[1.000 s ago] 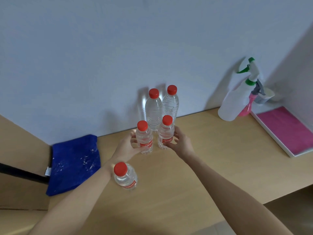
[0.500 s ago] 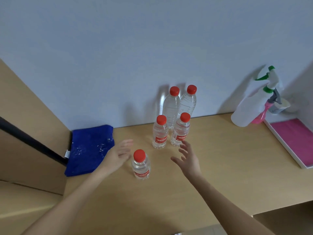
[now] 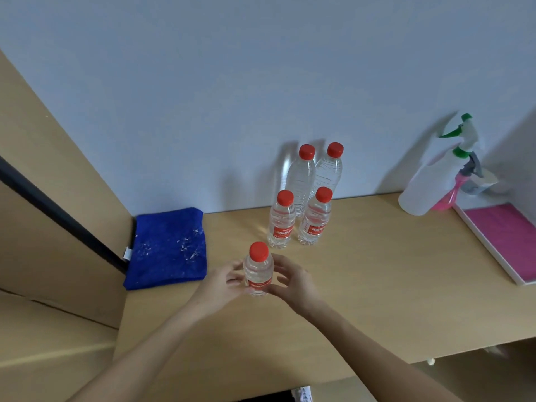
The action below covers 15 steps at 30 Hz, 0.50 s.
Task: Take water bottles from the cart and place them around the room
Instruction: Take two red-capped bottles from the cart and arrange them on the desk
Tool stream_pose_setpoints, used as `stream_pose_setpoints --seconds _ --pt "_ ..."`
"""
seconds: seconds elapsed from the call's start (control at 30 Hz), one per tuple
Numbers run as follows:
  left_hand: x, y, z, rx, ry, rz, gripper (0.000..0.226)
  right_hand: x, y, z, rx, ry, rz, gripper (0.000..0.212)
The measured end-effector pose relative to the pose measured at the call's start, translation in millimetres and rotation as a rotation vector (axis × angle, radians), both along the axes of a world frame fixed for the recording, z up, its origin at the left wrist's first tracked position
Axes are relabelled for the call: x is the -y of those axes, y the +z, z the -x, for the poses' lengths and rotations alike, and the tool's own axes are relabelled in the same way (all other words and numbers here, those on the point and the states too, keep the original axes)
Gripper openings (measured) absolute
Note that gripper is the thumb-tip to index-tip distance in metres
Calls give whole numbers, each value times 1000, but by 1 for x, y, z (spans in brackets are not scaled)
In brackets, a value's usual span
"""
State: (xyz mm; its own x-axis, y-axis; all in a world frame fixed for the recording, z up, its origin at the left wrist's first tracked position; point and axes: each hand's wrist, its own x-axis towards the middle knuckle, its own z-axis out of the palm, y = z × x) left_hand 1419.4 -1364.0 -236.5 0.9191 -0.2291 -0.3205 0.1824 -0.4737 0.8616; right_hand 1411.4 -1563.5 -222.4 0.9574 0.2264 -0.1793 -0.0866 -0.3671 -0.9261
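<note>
A small red-capped water bottle (image 3: 258,271) stands upright on the wooden shelf (image 3: 377,285). My left hand (image 3: 220,281) and my right hand (image 3: 293,281) hold it from either side, fingers curled round its body. Behind it stand two more small bottles side by side, the left small bottle (image 3: 281,220) and the right small bottle (image 3: 315,217). Two taller bottles stand against the wall, the left tall bottle (image 3: 301,177) and the right tall bottle (image 3: 329,169).
A folded blue cloth (image 3: 168,248) lies at the shelf's left end beside a wooden side panel and a black bar (image 3: 58,216). At the right stand a white spray bottle (image 3: 435,181), a pink bottle (image 3: 448,195) and a white tray with a pink liner (image 3: 504,236).
Both hands left the two small bottles near the wall, drew back, and closed round the nearest small bottle. The view has shifted so everything sits further right.
</note>
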Motion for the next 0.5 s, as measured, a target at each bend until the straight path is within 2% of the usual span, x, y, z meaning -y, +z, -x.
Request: stream_pose_setpoints --seconds 0.37,0.5 --pt "90 -4 -10 60 -54 108 62 81 0 10 -34 -156 -27 53" --pt "93 -4 -8 62 -97 132 57 95 -3 9 -65 -127 -55 54"
